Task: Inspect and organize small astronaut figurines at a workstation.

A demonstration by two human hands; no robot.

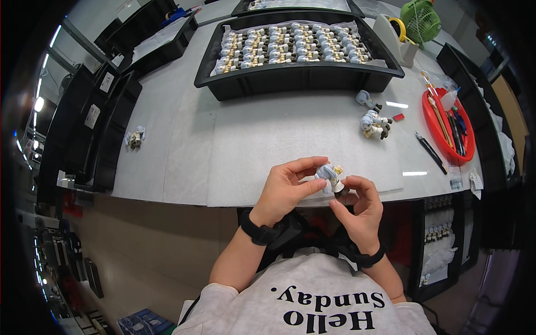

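Between my hands, just above the table's front edge, is a small figurine (335,181) with pale blue hair, a white body, yellow trim and dark feet. My left hand (290,183) pinches it by the hair, thumb below and fingers above. The fingertips of my right hand (360,211) close on the dark feet end. On the table to the right lie more figurines of the same kind, a pair close together (375,124) and a single one (365,100) behind them. Another figurine (135,137) rests far to the left.
At the back, a black tray (298,72) holds rows of figurines. A red oval basket (469,151) with brushes and tools stands right, a black pen-like tool (431,152) beside it. Behind are a green fan (420,22) and a tape dispenser (393,42). Black trays (114,128) line the left.
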